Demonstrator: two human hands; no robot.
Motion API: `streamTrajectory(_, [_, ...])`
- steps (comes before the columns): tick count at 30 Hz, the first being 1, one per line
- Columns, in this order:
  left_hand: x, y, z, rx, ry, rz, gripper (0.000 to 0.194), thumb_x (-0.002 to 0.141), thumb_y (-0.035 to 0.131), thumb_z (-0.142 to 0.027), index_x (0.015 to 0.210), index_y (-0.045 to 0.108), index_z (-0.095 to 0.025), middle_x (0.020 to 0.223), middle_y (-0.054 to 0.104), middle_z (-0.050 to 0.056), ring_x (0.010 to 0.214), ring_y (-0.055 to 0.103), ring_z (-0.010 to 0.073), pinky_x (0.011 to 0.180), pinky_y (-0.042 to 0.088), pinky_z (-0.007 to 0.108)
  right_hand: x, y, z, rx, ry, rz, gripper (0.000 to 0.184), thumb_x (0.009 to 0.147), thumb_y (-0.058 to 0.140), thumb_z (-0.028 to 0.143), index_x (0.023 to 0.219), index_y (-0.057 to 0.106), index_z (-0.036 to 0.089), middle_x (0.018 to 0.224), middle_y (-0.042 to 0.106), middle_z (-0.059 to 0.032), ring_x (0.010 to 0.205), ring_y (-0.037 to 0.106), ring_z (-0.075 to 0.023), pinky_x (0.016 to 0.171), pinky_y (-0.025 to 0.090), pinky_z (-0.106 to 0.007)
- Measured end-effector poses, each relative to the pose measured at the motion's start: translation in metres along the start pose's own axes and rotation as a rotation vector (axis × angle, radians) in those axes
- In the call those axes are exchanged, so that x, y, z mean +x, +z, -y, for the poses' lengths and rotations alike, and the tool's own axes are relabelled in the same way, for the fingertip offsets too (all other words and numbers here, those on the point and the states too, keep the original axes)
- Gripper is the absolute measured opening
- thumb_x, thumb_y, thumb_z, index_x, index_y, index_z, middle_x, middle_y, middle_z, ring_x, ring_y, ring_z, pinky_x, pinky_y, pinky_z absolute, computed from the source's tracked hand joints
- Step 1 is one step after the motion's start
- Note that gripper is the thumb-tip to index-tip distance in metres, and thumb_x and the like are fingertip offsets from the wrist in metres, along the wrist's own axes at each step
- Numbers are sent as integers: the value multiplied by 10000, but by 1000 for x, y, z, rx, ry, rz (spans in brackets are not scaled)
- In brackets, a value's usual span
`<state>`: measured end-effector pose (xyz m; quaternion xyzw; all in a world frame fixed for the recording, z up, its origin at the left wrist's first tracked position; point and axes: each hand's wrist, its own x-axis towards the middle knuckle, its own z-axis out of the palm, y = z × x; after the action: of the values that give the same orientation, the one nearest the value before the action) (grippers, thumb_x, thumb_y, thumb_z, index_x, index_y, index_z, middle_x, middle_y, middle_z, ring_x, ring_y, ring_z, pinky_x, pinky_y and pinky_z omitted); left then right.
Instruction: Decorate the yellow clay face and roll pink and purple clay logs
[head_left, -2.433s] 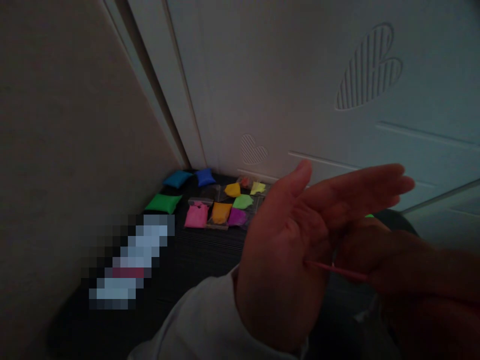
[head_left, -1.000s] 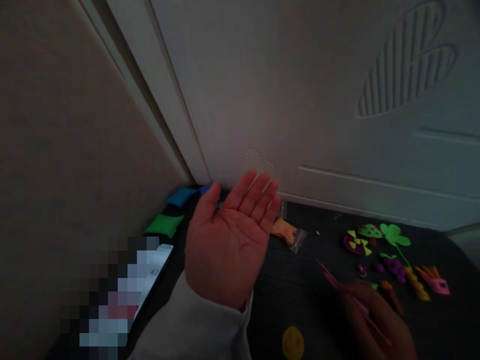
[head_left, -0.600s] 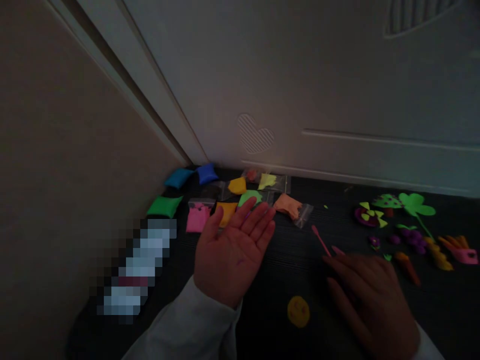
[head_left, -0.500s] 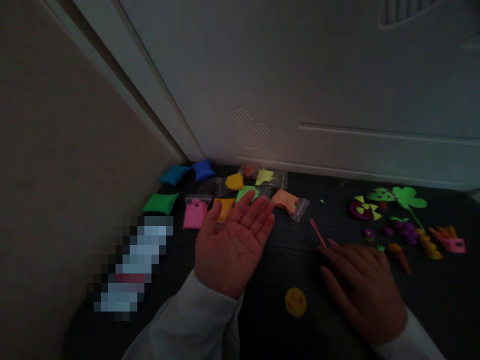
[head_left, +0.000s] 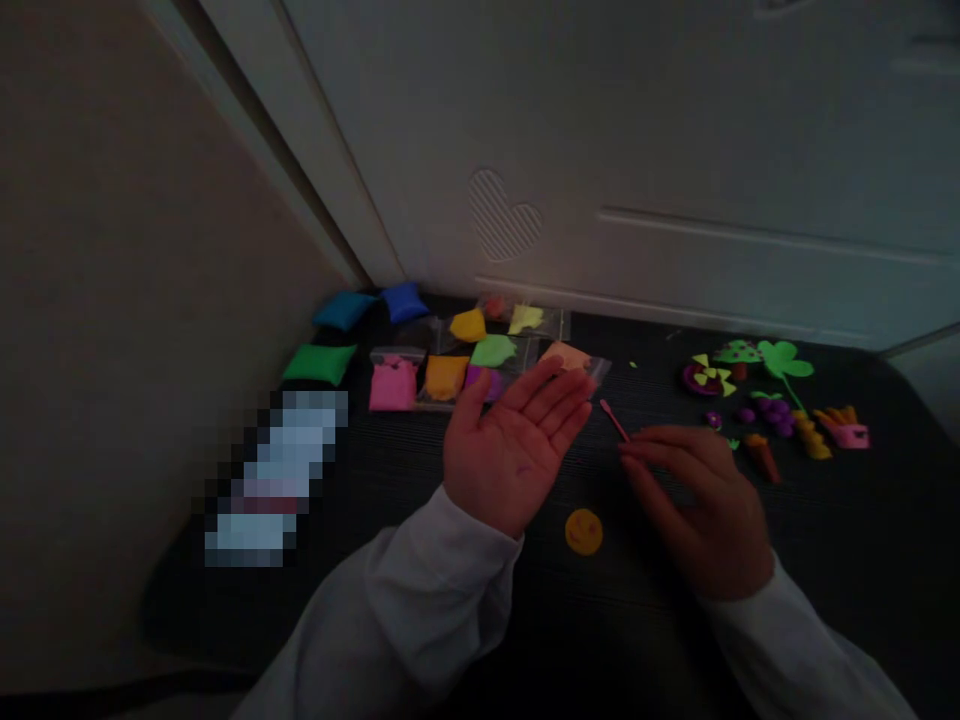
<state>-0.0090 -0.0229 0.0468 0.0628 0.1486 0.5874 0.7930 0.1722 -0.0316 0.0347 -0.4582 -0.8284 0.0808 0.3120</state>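
Note:
My left hand (head_left: pixel 516 442) is held palm up with its fingers stretched out, and nothing lies in it but a small purple smudge. Its fingertips reach over an orange clay bag (head_left: pixel 576 358). My right hand (head_left: pixel 697 500) rests palm down on the dark mat (head_left: pixel 420 480), fingers loosely curved. A thin pink modelling stick (head_left: pixel 613 420) lies just beyond its fingertips; I cannot tell whether the fingers still touch it. A yellow smiley clay disc (head_left: pixel 583 531) lies between my two wrists.
Several small bags of coloured clay (head_left: pixel 442 375) sit at the back left by the white door (head_left: pixel 600 150). Finished clay figures (head_left: pixel 765 395), green, purple, orange and pink, lie at the right. A blurred package (head_left: pixel 274 475) lies at the left beside the beige wall.
My right hand has come down from my left palm with the pink stick and flattened onto the mat. My left hand dropped lower and stayed spread. The view tilted down.

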Motion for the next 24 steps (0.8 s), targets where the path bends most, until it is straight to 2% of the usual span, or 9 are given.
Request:
streamTrajectory(3, [-3, 4, 4, 44, 20, 28, 530, 822, 228, -479, 972, 588, -121, 974, 634, 93, 1078, 496, 207, 950, 338, 324, 6, 1, 31, 130, -31, -4, 163, 723, 573, 192, 882, 596, 221, 869, 600, -22, 854, 527, -162, 794, 397, -359])
streamTrajectory(6, [-7, 7, 8, 114, 43, 29, 534, 822, 210, -484, 972, 589, -139, 971, 634, 87, 1083, 492, 214, 947, 341, 334, 9, 6, 49, 166, -18, 17, 144, 723, 576, 200, 865, 599, 215, 860, 612, -17, 841, 529, -158, 794, 398, -359])
streamTrajectory(12, [-12, 10, 15, 181, 59, 67, 533, 830, 182, -451, 976, 584, -134, 984, 630, 89, 1052, 516, 209, 965, 324, 339, 7, 15, 49, 162, 0, 44, 112, 728, 572, 223, 831, 614, 208, 848, 610, -22, 825, 522, -162, 744, 412, -355])
streamTrajectory(24, [-12, 8, 22, 240, 71, 59, 492, 827, 210, -412, 993, 567, -116, 1005, 623, 102, 1049, 516, 210, 969, 321, 331, 4, 19, 49, 167, -8, 63, 88, 741, 540, 201, 806, 599, 189, 867, 596, -38, 836, 508, -165, 742, 416, -348])
